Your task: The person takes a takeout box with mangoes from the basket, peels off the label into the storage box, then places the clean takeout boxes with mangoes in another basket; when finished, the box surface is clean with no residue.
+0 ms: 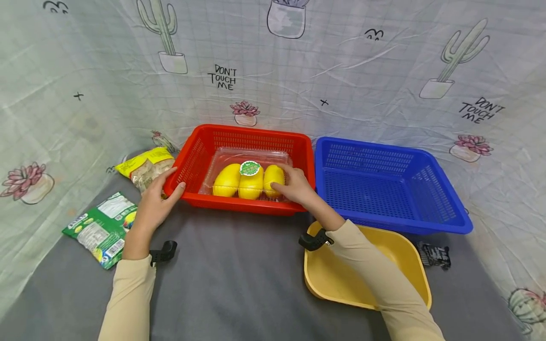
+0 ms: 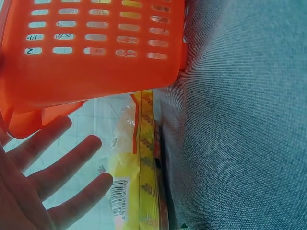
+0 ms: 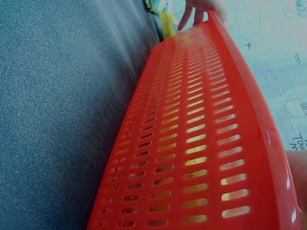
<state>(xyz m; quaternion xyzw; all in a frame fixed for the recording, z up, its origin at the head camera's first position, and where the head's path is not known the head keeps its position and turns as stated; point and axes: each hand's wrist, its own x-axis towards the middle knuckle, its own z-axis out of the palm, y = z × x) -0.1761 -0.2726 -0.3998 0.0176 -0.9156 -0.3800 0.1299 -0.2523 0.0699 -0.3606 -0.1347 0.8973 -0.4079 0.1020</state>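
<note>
A clear plastic box [image 1: 222, 154] with three yellow mangoes [image 1: 250, 185] and a round green-and-white sticker [image 1: 250, 168] lies inside a red basket [image 1: 239, 204]. My right hand [image 1: 298, 188] reaches over the basket's right side and grips the right end of the box, thumb at the front. At the basket's left corner, my left hand [image 1: 155, 201] holds the rim between thumb and fingers; the left wrist view shows several fingers [image 2: 72, 167] spread along the outside. The basket's wall hides most of the right hand in the right wrist view.
Beside the red basket stands a blue basket [image 1: 439, 226], with a yellow tray [image 1: 313, 265] in front, partly under the right sleeve. A small black packet [image 1: 435, 255] lies right of the tray. On the left lie a green packet [image 1: 102, 229] and a yellow-topped bag [image 1: 147, 163].
</note>
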